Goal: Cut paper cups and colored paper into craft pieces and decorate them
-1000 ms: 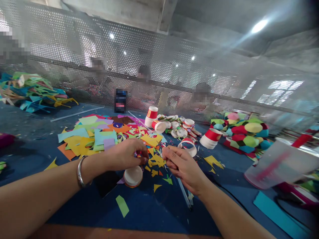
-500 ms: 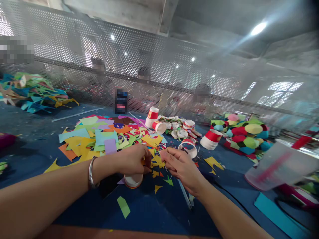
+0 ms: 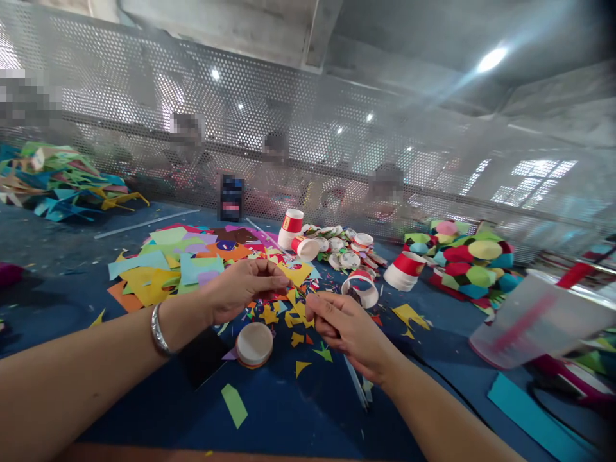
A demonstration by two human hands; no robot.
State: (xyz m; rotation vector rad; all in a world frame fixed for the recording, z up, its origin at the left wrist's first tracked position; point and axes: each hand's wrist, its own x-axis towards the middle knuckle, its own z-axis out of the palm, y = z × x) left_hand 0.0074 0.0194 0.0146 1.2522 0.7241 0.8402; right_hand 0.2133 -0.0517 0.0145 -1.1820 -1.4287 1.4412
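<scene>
On the blue bench (image 3: 298, 417) sat a white cup base (image 3: 255, 344); beyond it my left hand (image 3: 250, 282) pinched, right of it my right hand (image 3: 351, 330) curled, any contents hidden. A low left-wrist sweep could have toppled it.

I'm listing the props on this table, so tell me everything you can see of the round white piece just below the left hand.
The round white piece is a low, off-white disc, paper-like in look, with a pale rim around its top and a thin orange edge showing at its lower side. It lies flat on the blue table, nearer the camera than the left hand, which is not touching it. A purple scrap sits against or under its left edge; I cannot tell which.
</scene>
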